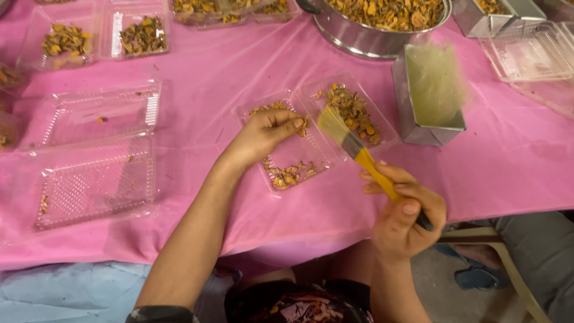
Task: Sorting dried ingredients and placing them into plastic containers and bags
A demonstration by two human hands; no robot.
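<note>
Head view. Open clear hinged clamshell tray (311,128) lies on the pink-covered worktop (239,72), both halves flat and carrying orange-brown dried slices (353,110). The far half holds a loose heap; the near half holds a thin scatter along its near edge.

Left hand (263,133) rests on the near half of the tray, fingers curled down and pinching at a few slices; it also pins the tray in place. Right hand (403,218) is closed around the yellow handle of a flat paintbrush (353,146), bristles pointing up-left and sitting over the hinge between the two halves. Bristle tip is motion-blurred.

Handling, judged. Tray is thin moulded plastic: very light, springy, slick on the cloth, likely to skate or flip if brushed unheld. Best hold is flat pressure on a rim or on the floor of one half, as the left hand does; squeezing a wall would buckle it. Slices look dry, light and brittle, so a soft sweep suits them better than a pinch. Brush is stiff in the handle, soft at the tip; a grip on the handle's end gives reach but less control.

Surroundings: rectangular metal tin (427,96) just right of the tray, contents blurred. Large steel bowl (371,33) of slices beyond. Empty clamshell trays (95,149) well to the left, filled ones along the far edge.
</note>
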